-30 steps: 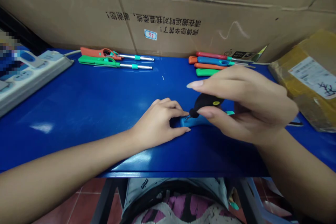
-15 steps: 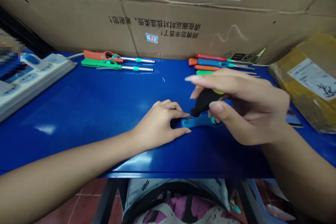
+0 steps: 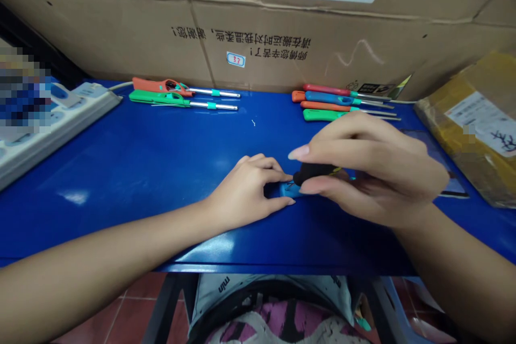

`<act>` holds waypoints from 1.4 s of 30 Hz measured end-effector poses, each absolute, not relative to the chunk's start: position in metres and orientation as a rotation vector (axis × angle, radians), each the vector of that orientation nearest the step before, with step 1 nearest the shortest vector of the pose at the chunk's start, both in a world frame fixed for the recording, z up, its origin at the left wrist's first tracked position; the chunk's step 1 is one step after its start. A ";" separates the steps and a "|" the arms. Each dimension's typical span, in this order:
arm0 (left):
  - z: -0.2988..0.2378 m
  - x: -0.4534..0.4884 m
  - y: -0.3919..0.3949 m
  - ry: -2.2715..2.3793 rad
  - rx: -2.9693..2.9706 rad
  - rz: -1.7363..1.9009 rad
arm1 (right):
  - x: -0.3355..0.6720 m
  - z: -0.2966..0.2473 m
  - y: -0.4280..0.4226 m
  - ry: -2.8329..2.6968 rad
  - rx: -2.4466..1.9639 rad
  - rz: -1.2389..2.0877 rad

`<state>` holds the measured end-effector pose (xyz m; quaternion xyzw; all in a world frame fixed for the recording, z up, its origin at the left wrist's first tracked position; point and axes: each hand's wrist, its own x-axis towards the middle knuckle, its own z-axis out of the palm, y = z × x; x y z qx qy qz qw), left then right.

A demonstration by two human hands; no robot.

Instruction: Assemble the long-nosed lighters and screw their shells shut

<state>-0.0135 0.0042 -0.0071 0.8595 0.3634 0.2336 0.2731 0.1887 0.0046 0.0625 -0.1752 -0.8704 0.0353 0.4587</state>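
Left hand [image 3: 242, 185] curled, fingertips pinning a blue lighter body [image 3: 288, 190] against the blue worktop [image 3: 141, 172]. Right hand [image 3: 374, 172] clamped on a black-handled screwdriver [image 3: 312, 173], thumb and fingers together, tip at the body. Close, low grip favours control.

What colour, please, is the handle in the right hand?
The handle is black, best in the head view.

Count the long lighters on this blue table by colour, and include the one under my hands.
Red lighter: 1
Orange lighters: 2
Green lighters: 2
Blue lighters: 2, one partly hidden
Total: 7
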 end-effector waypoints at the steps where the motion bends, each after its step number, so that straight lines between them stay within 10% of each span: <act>1: -0.007 -0.013 0.004 0.978 2.311 0.624 | 0.189 0.062 0.005 -2.156 -0.459 0.077; 42: -0.005 -0.012 0.005 0.970 2.274 0.737 | 0.193 0.058 0.003 -2.212 -0.529 0.221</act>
